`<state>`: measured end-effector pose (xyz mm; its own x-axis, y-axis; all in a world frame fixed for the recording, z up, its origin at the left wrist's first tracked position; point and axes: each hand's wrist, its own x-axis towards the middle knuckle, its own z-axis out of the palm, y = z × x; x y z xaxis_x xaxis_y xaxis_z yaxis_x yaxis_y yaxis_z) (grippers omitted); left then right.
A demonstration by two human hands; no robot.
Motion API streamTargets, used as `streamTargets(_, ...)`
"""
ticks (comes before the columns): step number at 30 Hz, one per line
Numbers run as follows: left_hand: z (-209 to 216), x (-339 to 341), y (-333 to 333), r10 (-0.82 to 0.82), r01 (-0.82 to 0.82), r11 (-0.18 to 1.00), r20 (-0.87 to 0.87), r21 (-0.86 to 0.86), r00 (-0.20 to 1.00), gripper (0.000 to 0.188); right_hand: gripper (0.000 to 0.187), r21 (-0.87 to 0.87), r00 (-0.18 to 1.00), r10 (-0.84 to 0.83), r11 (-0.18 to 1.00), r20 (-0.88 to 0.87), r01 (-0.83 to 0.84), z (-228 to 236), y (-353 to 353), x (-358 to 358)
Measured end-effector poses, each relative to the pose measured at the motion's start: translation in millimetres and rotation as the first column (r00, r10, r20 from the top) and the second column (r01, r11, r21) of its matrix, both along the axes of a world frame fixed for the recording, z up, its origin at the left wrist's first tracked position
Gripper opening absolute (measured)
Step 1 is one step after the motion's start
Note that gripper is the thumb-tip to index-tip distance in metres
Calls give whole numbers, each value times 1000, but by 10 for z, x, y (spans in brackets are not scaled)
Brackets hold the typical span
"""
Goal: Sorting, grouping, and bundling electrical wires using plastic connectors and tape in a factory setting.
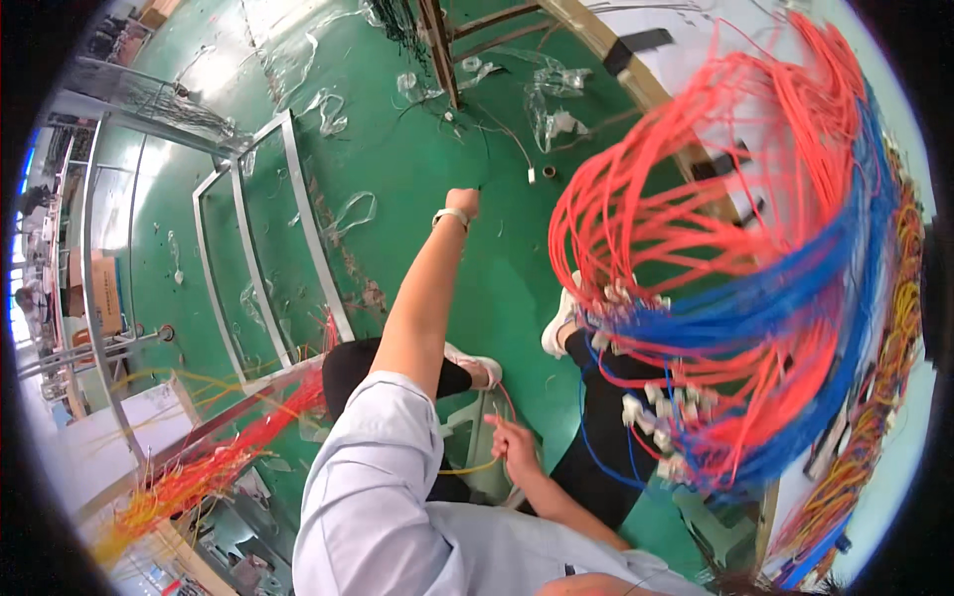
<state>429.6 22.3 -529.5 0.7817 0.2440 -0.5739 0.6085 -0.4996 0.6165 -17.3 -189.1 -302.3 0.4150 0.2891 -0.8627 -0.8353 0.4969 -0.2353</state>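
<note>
My left arm stretches far forward over the green floor, and my left hand (462, 202) is closed in a fist. What it holds, if anything, is too small to make out; a thin dark tip shows beside it. Low over my lap, my right hand (515, 449) has its fingers curled around a thin yellow wire (469, 470), which runs off to the left. Close to the right hand, a pale plastic stool (487, 482) shows between my legs. On my right hangs a big, blurred bundle of red wires (636, 164) and blue wires (735, 316), with white connectors (651, 412) at their ends.
At the left stands a metal frame (243, 258). Below it, red and yellow wires (214, 467) lie along a rail. Clear plastic scraps (552, 99) litter the floor, with a small brown ring (550, 173) among them. A wooden-edged table (686, 149) stands behind the bundle.
</note>
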Motion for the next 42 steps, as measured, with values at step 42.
streamTargets(42, 3063, -5679, -193, -126, -53, 486, -130, -872, 983, 25, 24, -480, 509, 381, 874, 771, 72, 1312, 785, 495)
